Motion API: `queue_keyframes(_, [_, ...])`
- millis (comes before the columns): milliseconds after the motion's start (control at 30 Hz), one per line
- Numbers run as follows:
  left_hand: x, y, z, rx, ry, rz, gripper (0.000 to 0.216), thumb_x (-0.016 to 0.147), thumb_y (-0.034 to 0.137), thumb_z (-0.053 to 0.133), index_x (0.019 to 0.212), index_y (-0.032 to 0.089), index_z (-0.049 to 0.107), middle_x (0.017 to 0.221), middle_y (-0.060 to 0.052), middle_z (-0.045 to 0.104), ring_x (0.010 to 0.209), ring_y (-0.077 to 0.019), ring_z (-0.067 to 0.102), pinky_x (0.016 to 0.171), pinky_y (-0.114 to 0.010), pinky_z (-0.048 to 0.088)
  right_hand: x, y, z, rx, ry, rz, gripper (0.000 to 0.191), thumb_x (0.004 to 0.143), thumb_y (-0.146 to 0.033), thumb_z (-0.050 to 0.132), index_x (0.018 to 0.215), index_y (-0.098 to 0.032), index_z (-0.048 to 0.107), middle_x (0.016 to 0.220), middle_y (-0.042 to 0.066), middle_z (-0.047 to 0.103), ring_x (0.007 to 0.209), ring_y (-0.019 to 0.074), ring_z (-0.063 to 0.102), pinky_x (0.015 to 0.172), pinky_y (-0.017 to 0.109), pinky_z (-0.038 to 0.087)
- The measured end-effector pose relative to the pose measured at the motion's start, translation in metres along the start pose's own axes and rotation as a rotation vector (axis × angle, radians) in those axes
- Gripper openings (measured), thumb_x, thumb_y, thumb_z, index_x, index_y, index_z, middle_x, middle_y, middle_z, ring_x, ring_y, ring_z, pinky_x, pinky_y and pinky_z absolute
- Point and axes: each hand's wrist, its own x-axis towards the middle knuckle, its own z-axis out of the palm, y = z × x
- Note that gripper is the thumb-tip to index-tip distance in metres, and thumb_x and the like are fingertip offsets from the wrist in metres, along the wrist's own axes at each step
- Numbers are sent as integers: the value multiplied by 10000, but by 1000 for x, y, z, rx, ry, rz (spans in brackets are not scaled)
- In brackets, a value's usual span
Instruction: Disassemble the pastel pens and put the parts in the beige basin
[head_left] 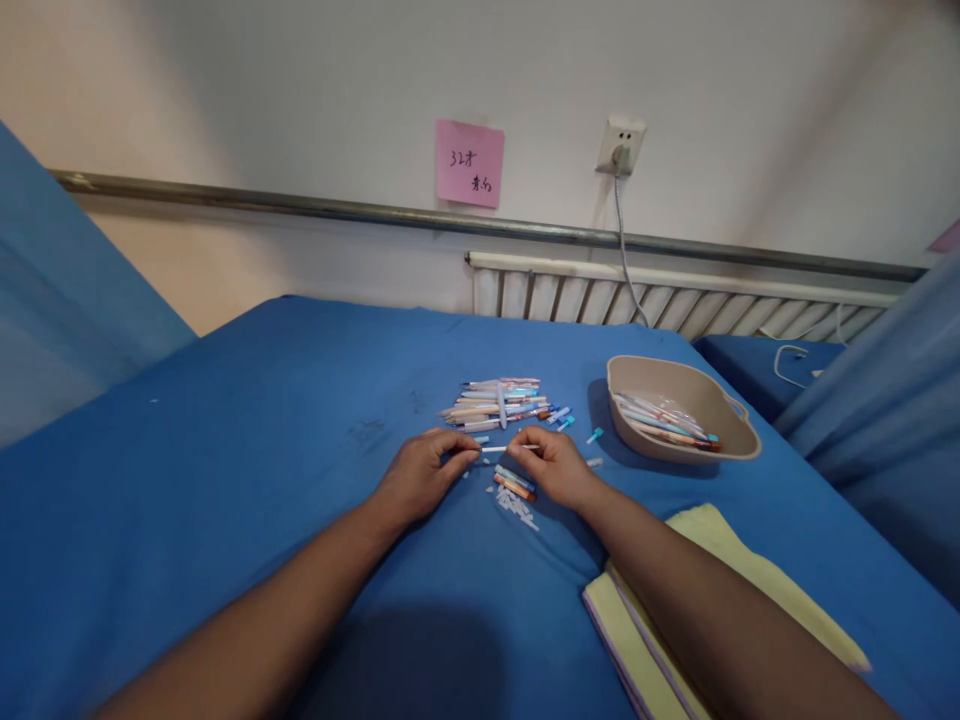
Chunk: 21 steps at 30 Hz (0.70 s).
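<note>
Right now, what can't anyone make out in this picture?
Head view: white stick, left end hidden by the left hand.
Head view: yellow towel, middle covered by the right forearm.
Head view: basin, floor partly hidden by pens.
Head view: white bits, too small to identify.

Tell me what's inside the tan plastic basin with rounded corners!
In the tan plastic basin, slim white, pale-blue and orange-brown pen-like sticks lie bunched, with something clear and shiny beside them. Whatever lies beneath them is covered.
</note>
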Motion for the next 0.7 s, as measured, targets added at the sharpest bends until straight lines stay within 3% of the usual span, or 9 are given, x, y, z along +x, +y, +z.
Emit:
queue_keyframes(233, [0, -4, 3, -3, 6, 6, 286, 772, 327, 587, 1028, 210, 633, 850, -27, 663, 787, -180, 613, 760, -309, 471, 1, 1, 2, 55, -16, 32, 215, 801, -389, 521, 763, -187, 585, 595, -32, 508, 514, 101, 449, 490, 205, 354])
queue_keyframes(367, [2, -11, 1, 79, 2, 26, 411, 756, 325, 613, 1148, 213, 563, 1002, -55, 653, 927, -213, 591, 839, -343, 451, 1, 2, -1, 65, 18, 43, 231, 796, -415, 526, 763, -193, 578, 528, -52, 462, 452, 91, 412, 441, 200, 315])
queue_keyframes(533, [7, -23, -1, 322, -58, 31, 284, 790, 328, 567, 1039, 200, 613, 1073, -78, 640, 1003, -259, 544, 897, -393, 394, 3, 6, -10, 89, 49, 118, 266, 797, -460, 504, 765, -203, 565, 449, -75, 401, 364, 89, 365, 384, 202, 287])
queue_keyframes(700, [12, -29, -2, 278, -81, -7, 180, 831, 292, 481, 912, 205, 617, 954, -61, 655, 929, -243, 565, 837, -363, 409, 7, 15, -20, -7, 117, 33, 257, 763, -434, 541, 715, -188, 599, 577, -33, 512, 511, 104, 450, 493, 211, 350])
